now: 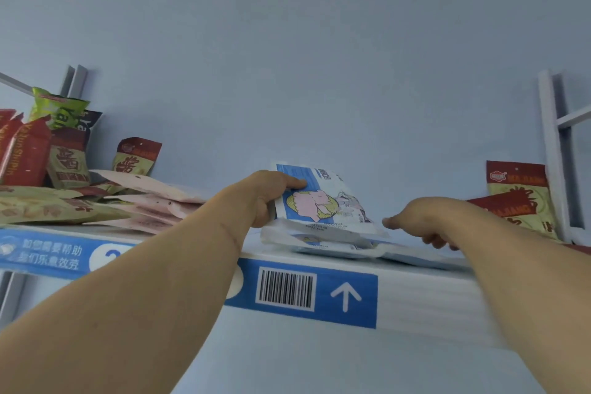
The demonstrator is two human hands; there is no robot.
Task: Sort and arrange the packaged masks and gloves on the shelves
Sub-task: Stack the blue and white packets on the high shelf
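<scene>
Far left on the shelf [425, 297], red and green snack bags [41, 150] stand behind flat pink packets [153, 198]; one bag reads "Yakun". The left hand [267, 198] pinches a blue-and-white mask packet [323, 198] by its edge, tilted above a small stack [335, 245] — thin, light, probably slippery film, best held at the rim. The right hand [422, 224] hovers loosely curled, holding nothing. Red "MAJIANG" bags [518, 198] sit rightmost.

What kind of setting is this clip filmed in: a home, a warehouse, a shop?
Most likely a shop. The white shelf carries a blue edge strip with a barcode, snack bags are stocked on it, and the left hand holds a blue packaged item from a stack.
</scene>
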